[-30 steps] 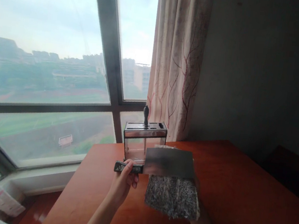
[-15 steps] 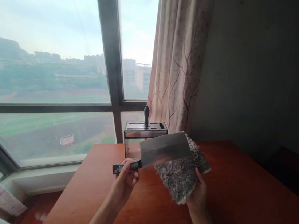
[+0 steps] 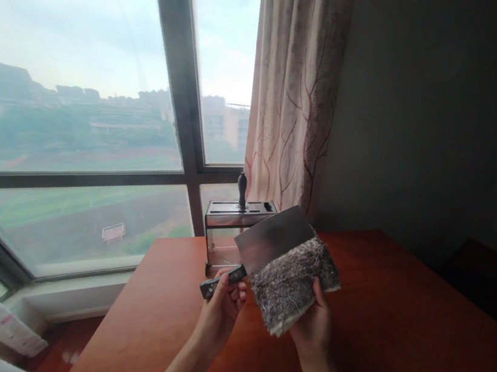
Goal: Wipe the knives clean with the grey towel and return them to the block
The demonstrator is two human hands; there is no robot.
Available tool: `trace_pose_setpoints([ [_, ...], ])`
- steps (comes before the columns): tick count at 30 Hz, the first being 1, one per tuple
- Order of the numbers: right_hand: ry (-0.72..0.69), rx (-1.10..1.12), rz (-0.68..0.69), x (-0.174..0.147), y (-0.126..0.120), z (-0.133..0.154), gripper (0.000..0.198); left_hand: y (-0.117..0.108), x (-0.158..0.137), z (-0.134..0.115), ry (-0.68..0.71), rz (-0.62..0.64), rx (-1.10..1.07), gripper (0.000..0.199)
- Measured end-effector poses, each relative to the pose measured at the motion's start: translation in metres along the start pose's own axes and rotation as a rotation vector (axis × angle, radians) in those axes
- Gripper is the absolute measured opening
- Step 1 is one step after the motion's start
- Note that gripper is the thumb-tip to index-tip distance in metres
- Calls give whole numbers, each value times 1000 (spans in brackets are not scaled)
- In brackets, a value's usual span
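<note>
Above the table, my left hand (image 3: 224, 302) is closed round the black handle of a cleaver (image 3: 274, 238). Its broad grey blade slants up to the right. My right hand (image 3: 314, 320) grips the lower right edge of a shaggy grey cloth (image 3: 290, 286) with a pale border, thumb on top and the other fingers hidden beneath. The cloth covers the lower part of the blade; whether it wraps round the far side I cannot tell.
A metal knife block (image 3: 241, 212) with slots in its top and a dark upright handle stands behind my hands. The reddish wooden table (image 3: 395, 327) reaches toward a dark wall. A large window (image 3: 79, 115) and a curtain (image 3: 295, 94) are behind it.
The cloth has moved left and now covers more of the blade's lower edge. My left hand has shifted slightly right, and the cleaver tilts up more steeply.
</note>
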State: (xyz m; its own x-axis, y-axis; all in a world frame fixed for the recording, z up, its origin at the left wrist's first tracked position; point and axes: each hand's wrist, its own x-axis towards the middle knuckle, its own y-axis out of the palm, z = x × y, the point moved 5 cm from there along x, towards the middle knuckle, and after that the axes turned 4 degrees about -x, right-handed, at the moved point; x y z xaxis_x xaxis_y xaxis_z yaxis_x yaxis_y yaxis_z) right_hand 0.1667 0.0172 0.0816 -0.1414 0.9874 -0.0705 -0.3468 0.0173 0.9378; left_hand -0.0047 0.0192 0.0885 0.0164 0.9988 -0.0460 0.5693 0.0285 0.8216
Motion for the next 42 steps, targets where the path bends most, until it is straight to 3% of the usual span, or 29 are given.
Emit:
trace_pose_setpoints([
  [6, -32, 27, 24, 1, 15, -5, 36, 0, 2, 1, -13, 10, 8, 28],
  [14, -41, 42, -8, 2, 19, -14, 33, 14, 2, -6, -125, 192, 31, 34],
  [22, -76, 37, -21, 2, 19, -9, 33, 12, -1, 8, -232, 157, -11, 42],
  [26, -97, 33, -29, 1, 16, -8, 34, 5, 2, 5, -189, 108, -31, 35],
  [34, -88, 70, -32, 2, 18, -9, 32, 10, -1, 4, -232, 144, -77, 34],
  [42, -115, 38, -34, -3, 21, -8, 33, -2, 6, 1, -86, 7, -97, 20],
])
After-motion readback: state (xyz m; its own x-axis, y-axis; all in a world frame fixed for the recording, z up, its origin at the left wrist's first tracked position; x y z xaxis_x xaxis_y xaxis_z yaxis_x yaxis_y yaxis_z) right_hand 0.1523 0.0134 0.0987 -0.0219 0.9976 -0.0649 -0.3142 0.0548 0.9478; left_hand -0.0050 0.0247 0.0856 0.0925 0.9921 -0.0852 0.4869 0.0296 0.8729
